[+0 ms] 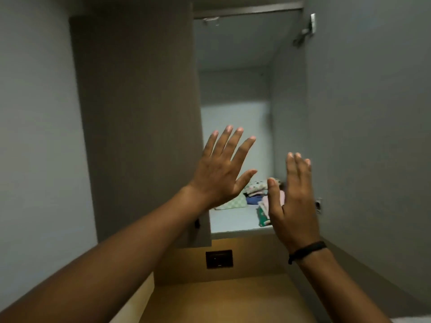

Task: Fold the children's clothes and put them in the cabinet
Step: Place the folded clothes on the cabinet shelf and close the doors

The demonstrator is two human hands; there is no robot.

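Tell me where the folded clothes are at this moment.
In the head view, the folded clothes sit stacked on the cabinet shelf, toward its right side, seen between the raised open left hand and right hand; neither hand holds them.

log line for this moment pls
left hand open, empty | right hand open, empty | folded clothes on cabinet shelf | door open

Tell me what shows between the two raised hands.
In the head view, folded clothes on the cabinet shelf show between the left hand and right hand.
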